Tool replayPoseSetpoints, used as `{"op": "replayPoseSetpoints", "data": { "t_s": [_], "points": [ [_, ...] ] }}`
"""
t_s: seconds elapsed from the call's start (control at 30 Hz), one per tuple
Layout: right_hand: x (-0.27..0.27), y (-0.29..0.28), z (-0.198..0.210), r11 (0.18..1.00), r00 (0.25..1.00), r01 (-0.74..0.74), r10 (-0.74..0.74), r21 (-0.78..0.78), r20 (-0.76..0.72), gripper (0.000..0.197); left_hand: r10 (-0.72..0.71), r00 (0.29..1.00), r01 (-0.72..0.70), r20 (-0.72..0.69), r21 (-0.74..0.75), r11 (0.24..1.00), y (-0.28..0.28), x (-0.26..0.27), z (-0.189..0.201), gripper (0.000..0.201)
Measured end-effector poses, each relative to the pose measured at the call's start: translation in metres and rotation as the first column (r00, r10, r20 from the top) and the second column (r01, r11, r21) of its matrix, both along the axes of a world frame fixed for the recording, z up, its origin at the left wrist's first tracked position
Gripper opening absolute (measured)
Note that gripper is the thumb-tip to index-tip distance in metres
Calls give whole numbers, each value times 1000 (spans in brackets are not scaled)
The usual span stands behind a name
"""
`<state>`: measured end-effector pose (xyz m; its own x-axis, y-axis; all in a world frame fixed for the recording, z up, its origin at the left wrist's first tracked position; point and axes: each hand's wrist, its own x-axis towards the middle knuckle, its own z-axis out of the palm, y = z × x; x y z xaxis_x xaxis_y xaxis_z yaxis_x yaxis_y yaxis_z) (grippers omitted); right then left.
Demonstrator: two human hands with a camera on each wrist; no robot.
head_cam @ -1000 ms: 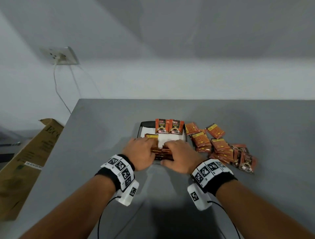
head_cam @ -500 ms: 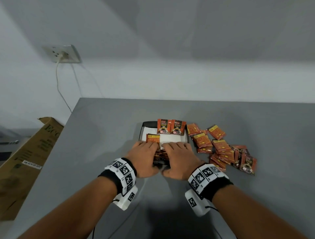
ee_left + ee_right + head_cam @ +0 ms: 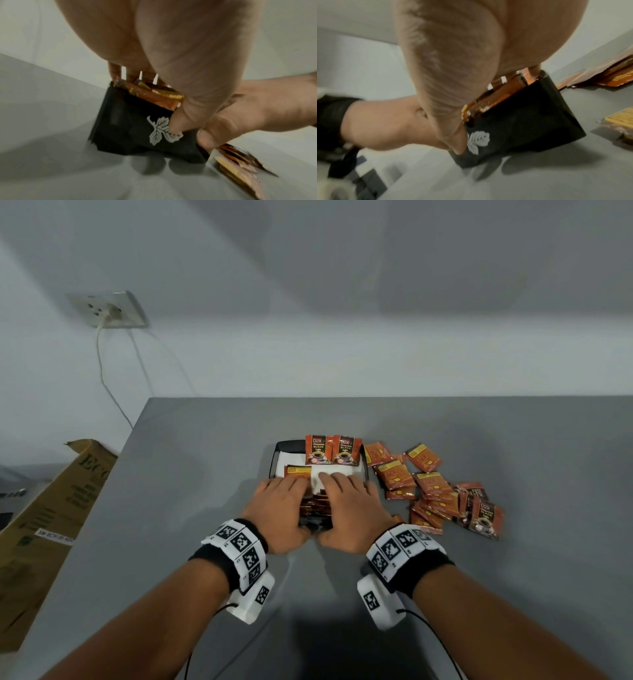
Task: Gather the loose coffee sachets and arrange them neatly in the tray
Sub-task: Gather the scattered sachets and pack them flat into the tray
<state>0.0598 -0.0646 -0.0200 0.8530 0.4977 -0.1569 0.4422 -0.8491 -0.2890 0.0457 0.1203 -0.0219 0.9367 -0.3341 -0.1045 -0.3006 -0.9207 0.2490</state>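
Both flat-fingered, L grip (image 3: 281,508) & R grip (image 3: 352,508) on sachets (image 3: 315,505) in black tray (image 3: 287,445), loose pile (image 3: 431,494) beside

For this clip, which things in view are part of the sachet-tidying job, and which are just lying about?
Job: tray, sachets in the tray, loose sachets beside it, left hand and right hand pressing on the packed ones.
Lying about: cardboard box, wall socket, cable.

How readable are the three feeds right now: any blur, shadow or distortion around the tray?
Head view: sharp, evenly lit; dark shadow on the near table, clear of the tray. Left wrist view: motion-smeared, leaf print legible. Right wrist view: blurrier, right hand fills the top.
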Motion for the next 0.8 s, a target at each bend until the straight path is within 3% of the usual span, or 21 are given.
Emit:
{"op": "replayPoseSetpoints", "data": {
  "t_s": [0.07, 0.2, 0.27, 0.33, 0.5, 0.6, 0.7, 0.8],
  "points": [
    [3, -18, 13, 987, 994, 79, -67, 138, -89, 97, 34, 998, -31, 55, -59, 998, -2, -3, 9, 66],
    [7, -82, 16, 866, 937, 345, -298, 362, -180, 56, 92, 979, -37, 182, -284, 958, -25, -16, 26, 39],
    [6, -114, 2, 860, 908, 417, -383, 293, -167, 46, 43, 993, 4, 113, -389, 921, -49, -24, 31, 23],
    [0, -131, -14, 916, 925, 368, -344, 158, -164, 46, -44, 999, 48, 18, -417, 907, -77, -30, 31, 19],
    [-22, -125, -40, 994, 982, 105, -106, -19, -154, 58, -76, 993, 39, -92, -348, 937, -133, -30, 14, 30],
    [-21, -119, -46, 989, 989, 142, -144, -44, -43, 64, -56, 988, 5, -144, -332, 943, -150, -27, -1, 40],
    [-20, -123, -52, 976, 977, 213, -212, 46, -8, 66, -42, 986, -12, -162, -319, 948, -163, -23, -14, 52],
    [-24, -139, -50, 924, 945, 301, -257, 235, -201, 45, -1, 977, -65, -212, -305, 950, -177, -19, -23, 66]
  ]
}}
